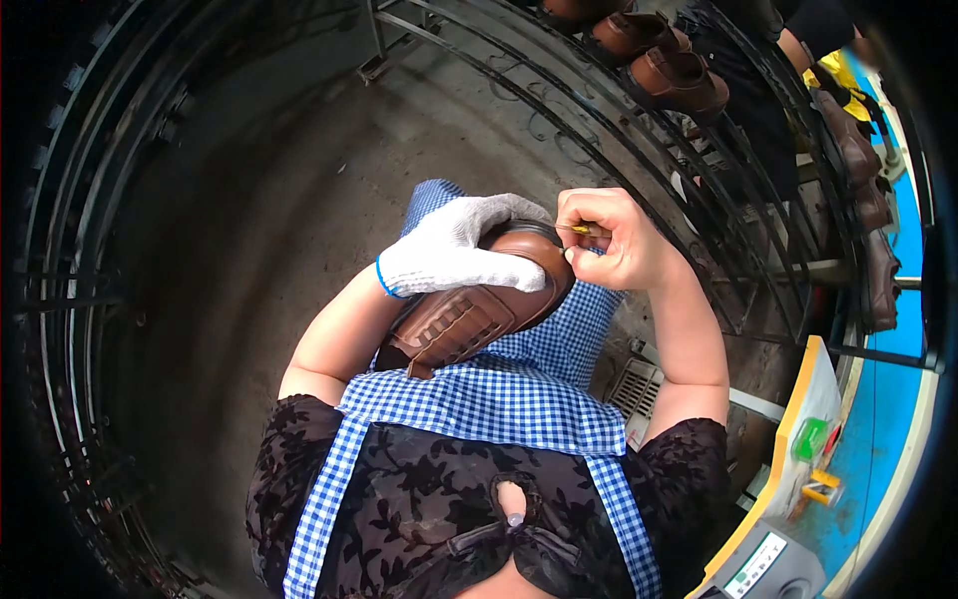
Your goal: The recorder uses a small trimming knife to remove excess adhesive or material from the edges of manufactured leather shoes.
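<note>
A brown leather shoe [464,324] with slotted, woven-looking straps on its upper lies tilted over my lap, on a blue-and-white checked apron [479,404]. My left hand [439,250], in a white knit glove with a blue cuff edge, is wrapped round its toe end, thumb across the upper. At the shoe's edge by the toe, my bare right hand [624,240] is closed in a pinch on a thin, small tool with a yellow part [580,230]. Its tip points toward the sole edge; its exact kind is too small to tell.
A black metal rack [559,110] with brown shoes [679,82] runs along the upper right, with another person's arm [795,50] beyond it. At right stands a blue bench [888,409], near a yellow-edged board [798,399] and a grey device [768,564]. More rails [65,299] curve along the left.
</note>
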Motion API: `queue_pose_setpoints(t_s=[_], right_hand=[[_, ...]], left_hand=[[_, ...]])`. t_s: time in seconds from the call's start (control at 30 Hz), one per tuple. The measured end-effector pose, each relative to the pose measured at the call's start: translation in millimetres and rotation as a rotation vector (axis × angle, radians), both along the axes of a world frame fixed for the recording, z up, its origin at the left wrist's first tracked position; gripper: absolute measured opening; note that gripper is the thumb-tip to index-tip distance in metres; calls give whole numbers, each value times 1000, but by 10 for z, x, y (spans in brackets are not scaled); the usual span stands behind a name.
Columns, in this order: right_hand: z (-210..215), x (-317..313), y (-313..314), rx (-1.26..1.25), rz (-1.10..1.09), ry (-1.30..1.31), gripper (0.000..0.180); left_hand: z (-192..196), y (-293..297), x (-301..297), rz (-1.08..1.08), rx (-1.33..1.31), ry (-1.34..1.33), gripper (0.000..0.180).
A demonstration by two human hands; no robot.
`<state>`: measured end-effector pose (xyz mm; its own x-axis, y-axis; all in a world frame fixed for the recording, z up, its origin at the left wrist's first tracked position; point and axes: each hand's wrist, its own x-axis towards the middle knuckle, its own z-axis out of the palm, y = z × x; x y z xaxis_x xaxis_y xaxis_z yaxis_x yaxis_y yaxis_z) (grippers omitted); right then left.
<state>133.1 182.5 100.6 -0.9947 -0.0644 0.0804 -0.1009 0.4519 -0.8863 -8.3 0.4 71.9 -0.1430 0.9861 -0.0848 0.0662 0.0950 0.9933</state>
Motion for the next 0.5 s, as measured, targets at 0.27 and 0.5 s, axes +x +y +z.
queue_pose_setpoints(t_s=[0.27,0.5], right_hand=[[-64,-22,22,-139,0,-16,9],[-92,-20,50,-206,13,-77,9]], left_hand=[[-37,37,-22,-27,-9,-43,64],[-115,49,-21,-39,-15,-35,64]])
